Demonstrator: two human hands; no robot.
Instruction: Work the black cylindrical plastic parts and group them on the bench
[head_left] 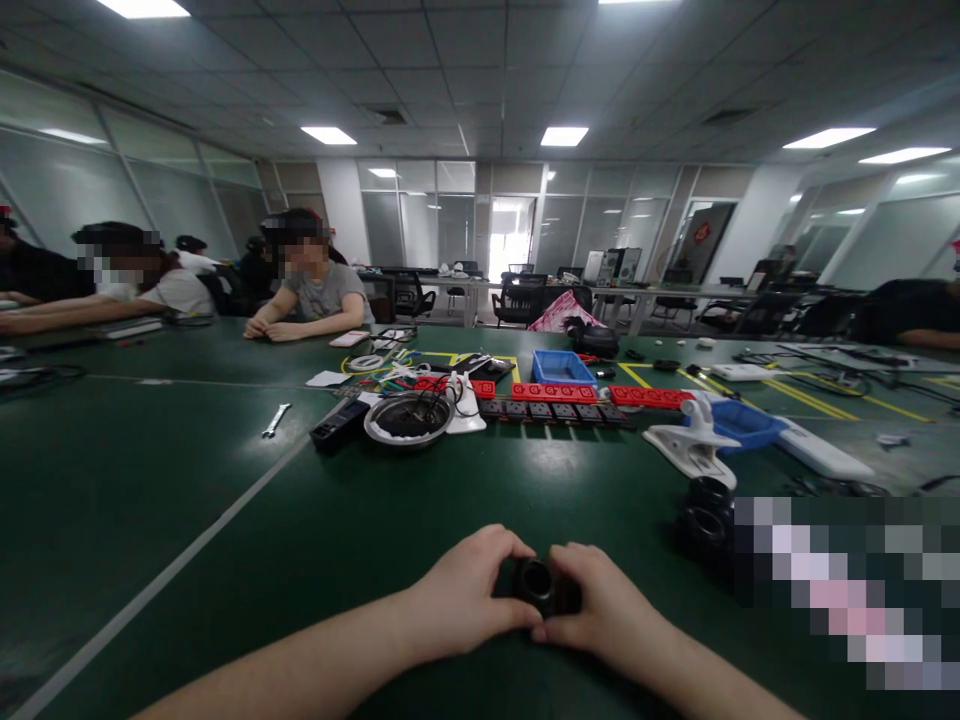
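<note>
Near the table's front edge, my left hand [476,585] and my right hand [596,597] face each other, both closed around a small black hollow cylindrical part [536,579]. Its round opening points up toward me; what kind of part it is, I cannot make out. Thumbs press on the near side, and the other fingers curl round the far side. To the right of my right hand, several similar black ring-shaped parts [705,522] lie grouped together. Beyond them stands a white clip-like base [694,445].
Across the table lie a wrench [276,420], a black handheld device [339,425], a round metal dish [409,440] holding cables, red socket strips [553,393] and two blue trays [562,367]. A person [315,280] sits at the far side, with others further left. A pixelated patch hides the lower right.
</note>
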